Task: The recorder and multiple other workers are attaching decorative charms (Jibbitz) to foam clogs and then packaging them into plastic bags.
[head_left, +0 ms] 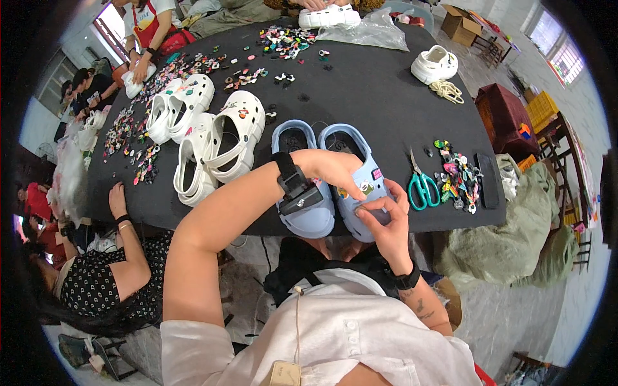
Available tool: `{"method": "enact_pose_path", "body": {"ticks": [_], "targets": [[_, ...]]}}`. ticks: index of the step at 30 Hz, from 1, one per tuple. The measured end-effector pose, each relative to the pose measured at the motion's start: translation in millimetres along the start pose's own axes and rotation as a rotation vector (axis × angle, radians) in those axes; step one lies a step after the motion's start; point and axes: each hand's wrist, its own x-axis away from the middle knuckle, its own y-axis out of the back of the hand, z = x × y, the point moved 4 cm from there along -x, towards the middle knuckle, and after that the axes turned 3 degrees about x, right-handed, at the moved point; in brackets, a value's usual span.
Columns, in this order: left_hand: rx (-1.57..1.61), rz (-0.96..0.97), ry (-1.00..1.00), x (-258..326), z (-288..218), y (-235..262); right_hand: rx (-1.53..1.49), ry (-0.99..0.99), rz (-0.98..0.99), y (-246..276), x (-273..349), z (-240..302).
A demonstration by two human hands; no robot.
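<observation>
Two light-blue clogs stand side by side at the table's near edge. Over the left clog (308, 222) crosses my left wrist, with a black strap and device on it. My left hand (335, 168) reaches into the opening of the right clog (353, 222) and grips its upper. Its thumb presses on top near several small charms (367, 188); its other fingers are hidden inside. At the outer side of the same clog is my right hand (386, 215), thumb and forefinger pinched together close to the holes. Whatever is between them is too small to make out.
Right of the clogs lie teal-handled scissors (423, 188), a pile of colourful charms (458, 175) and a black phone-like slab (489, 180). White clogs (237, 138) stand left, before scattered charms (170, 71). Another white clog (436, 64) sits far right. Co-workers surround the table (360, 83).
</observation>
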Motion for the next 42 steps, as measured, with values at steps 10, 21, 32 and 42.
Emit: {"method": "enact_pose_path", "body": {"ticks": [10,21,32,42], "targets": [[0.018,-0.092,0.015,6,-15,-9,-0.452,-0.364,0.22,0,-14,-28],[-0.187,-0.146,-0.102,3,-15,-8,-0.711,-0.567,0.516,6,-36,-10],[-0.289,-0.285,0.112,12,-13,-8,0.046,-0.483,0.49,-10,-39,-22],[-0.342,-0.326,0.204,8,-16,-11,0.017,-0.504,0.548,-2,-37,-20]]}}
